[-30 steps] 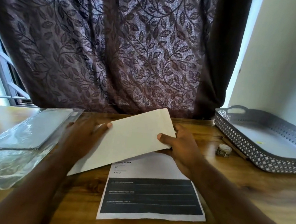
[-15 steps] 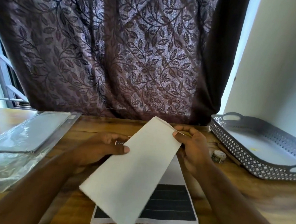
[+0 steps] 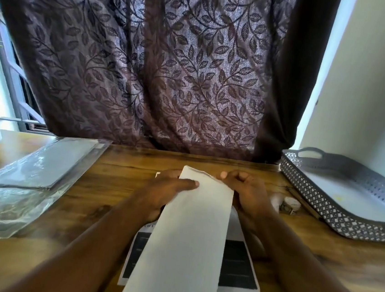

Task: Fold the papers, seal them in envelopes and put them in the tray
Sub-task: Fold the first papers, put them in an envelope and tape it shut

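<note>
A long, plain white envelope (image 3: 189, 236) is held lengthwise, with its far, slightly ragged end between the two hands. The left hand (image 3: 167, 190) grips its left edge, thumb (image 3: 190, 183) flat on top and the other fingers hidden beneath. The right hand (image 3: 249, 192) curls its fingers at the far right corner and pinches it. Under the fingers and the envelope, a printed sheet (image 3: 238, 269) with a dark block lies flat on the wooden table (image 3: 125, 162). Just right of the right fingers sits a small tape roll (image 3: 291, 205). Further right stands the grey perforated tray (image 3: 319, 195). Well left of the left fingers lies a clear plastic packet (image 3: 29, 176), with bare wood between.
</note>
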The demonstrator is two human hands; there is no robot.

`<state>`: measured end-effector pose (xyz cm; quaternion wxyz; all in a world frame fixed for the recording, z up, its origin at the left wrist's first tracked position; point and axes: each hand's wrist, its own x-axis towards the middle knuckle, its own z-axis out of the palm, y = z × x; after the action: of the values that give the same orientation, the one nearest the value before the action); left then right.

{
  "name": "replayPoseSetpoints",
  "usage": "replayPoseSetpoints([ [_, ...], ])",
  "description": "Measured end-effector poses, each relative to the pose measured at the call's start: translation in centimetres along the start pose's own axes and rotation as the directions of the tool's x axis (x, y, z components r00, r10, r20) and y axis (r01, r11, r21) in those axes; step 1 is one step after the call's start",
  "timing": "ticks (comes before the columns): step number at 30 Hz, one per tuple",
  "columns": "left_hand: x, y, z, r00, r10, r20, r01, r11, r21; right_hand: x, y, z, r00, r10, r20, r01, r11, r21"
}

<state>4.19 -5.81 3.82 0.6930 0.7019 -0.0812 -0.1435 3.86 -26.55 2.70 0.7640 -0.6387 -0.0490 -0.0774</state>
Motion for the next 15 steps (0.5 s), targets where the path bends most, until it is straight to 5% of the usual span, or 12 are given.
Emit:
replayPoseSetpoints([
  [5,1.2,-0.6,-0.2,0.988,0.046,-0.145,-0.033,0.995,0.091,0.1,0.0,-0.1,0.996,-0.070,0.056,0.081,0.971,-0.224],
  [15,2.0,-1.3,-1.3,0.971,0.167,-0.173,-0.120,0.960,0.252,0.1,0.3,-0.4,0.990,-0.091,0.104,0.126,0.905,-0.405],
])
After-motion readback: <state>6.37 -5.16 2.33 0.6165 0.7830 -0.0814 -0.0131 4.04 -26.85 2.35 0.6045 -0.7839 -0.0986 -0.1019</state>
